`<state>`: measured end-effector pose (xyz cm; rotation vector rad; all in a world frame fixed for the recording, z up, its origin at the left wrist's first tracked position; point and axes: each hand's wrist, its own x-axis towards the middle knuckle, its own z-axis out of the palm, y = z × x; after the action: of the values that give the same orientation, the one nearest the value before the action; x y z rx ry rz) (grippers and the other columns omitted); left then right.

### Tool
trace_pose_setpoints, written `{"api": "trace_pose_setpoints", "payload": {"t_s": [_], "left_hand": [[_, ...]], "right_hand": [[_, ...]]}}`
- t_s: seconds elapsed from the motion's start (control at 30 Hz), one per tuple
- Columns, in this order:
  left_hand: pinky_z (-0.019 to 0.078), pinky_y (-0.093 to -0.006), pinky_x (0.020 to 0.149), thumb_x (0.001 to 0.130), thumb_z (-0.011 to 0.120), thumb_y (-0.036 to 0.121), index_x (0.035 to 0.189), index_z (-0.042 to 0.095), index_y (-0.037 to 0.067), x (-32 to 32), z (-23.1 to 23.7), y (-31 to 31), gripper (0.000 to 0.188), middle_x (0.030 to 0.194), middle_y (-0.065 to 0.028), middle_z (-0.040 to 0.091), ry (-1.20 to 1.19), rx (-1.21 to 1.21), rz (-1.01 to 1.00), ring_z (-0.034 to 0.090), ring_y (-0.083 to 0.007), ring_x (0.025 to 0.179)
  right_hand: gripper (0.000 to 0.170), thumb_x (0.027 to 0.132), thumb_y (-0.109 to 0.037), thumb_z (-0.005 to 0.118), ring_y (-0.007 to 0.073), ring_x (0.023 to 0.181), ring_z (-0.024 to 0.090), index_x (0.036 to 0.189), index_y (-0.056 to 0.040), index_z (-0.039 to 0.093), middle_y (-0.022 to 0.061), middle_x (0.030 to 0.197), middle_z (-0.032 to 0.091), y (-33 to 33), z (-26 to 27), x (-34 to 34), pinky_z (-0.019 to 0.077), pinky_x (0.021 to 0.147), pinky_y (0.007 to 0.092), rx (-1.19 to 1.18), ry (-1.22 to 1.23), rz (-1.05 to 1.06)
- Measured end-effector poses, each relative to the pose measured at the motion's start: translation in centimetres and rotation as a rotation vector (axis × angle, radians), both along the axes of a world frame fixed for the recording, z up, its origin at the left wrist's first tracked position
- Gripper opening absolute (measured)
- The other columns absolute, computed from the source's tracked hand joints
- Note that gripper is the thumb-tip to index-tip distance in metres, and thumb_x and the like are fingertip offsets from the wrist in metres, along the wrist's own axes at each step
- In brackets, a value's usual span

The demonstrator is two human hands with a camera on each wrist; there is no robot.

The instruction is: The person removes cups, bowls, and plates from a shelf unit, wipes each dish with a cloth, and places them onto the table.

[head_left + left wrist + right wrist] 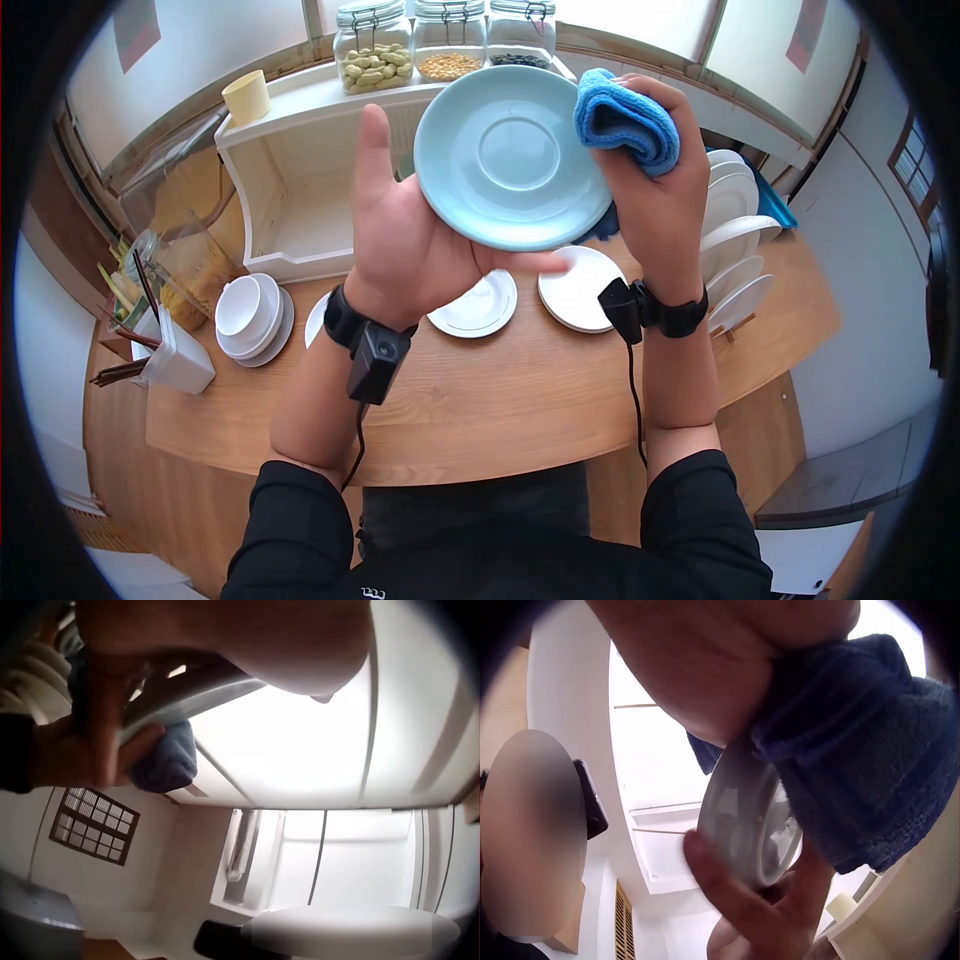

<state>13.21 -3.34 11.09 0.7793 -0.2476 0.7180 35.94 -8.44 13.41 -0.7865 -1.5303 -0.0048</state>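
A light blue saucer (515, 160) is held up before me, its ringed face toward the head camera. My left hand (415, 240) supports it from behind and below; the thumb sticks up, off the rim, and one finger stretches out under the lower edge. The other left fingers are hidden by the saucer. With my right hand (655, 190) I grip a folded blue cloth (630, 122) at the saucer's right rim. In the right wrist view the cloth (870, 757) overlaps the saucer (739, 810).
Stacked white bowls and plates (255, 315) stand at left beside a white chopstick holder (180, 355). White plates (580, 290) lie on the wooden table (480, 400). More plates (730, 220) stand in a rack at right. Behind is a white shelf (300, 200) bearing glass jars (372, 55).
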Motion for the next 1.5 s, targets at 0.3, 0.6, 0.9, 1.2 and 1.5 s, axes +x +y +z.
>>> {"api": "trace_pose_setpoints", "payload": {"t_s": [0.3,0.6,0.9,1.2,1.5], "left_hand": [[0.0427,-0.0879,0.107,0.109,0.022,0.076,0.173,0.02,0.012,0.7,-0.6,0.7,0.091,0.174,-0.0217,0.032,-0.078,-0.058,-0.217,0.038,-0.0554,0.153],[0.0357,-0.0888,0.112,0.11,0.032,0.073,0.172,0.025,0.014,-0.1,1.8,-2.7,0.087,0.172,-0.0183,0.037,-0.001,-0.024,-0.149,0.044,-0.0493,0.153],[0.0425,-0.0754,0.118,0.109,0.033,0.074,0.169,0.033,0.012,-0.4,1.1,-2.4,0.087,0.165,-0.017,0.047,-0.015,0.037,0.035,0.053,-0.0419,0.148],[0.0489,-0.0713,0.114,0.109,0.032,0.074,0.166,0.037,0.01,0.2,0.1,-1.6,0.086,0.158,-0.0159,0.054,-0.086,0.023,0.052,0.061,-0.0364,0.139],[0.0638,-0.0651,0.097,0.112,0.024,0.07,0.158,0.047,0.004,1.1,1.5,-4.4,0.083,0.153,-0.0195,0.059,0.372,0.257,0.42,0.064,-0.0382,0.136]], "right_hand": [[0.047,0.08,0.005,0.069,0.0247,0.11,0.068,0.125,-0.0068,0.065,0.0103,0.12,0.069,-0.4,0.7,-0.3,0.0537,0.098,0.035,-0.021,-0.118,-0.22],[0.052,0.084,0.004,0.057,0.0172,0.119,0.064,0.135,-0.0027,0.065,0.0077,0.127,0.069,-4.1,3.1,0.5,0.0462,0.108,0.0299,-0.203,-0.097,-0.009],[0.036,0.088,-0.001,0.068,0.0144,0.091,0.071,0.125,-0.0002,0.069,0.0076,0.104,0.075,-3.6,2.2,1.0,0.059,0.083,0.0303,-0.155,0.173,0.029],[0.038,0.083,0.005,0.072,0.0204,0.09,0.075,0.121,-0.001,0.072,0.0111,0.102,0.076,-2.3,1.7,-0.5,0.062,0.078,0.032,-0.184,0.231,0.191],[0.047,0.069,0.006,0.08,0.0309,0.099,0.077,0.114,-0.006,0.077,0.0128,0.111,0.076,-1.9,0.8,-3.4,0.0618,0.085,0.0367,0.381,-0.436,-0.257]]}}
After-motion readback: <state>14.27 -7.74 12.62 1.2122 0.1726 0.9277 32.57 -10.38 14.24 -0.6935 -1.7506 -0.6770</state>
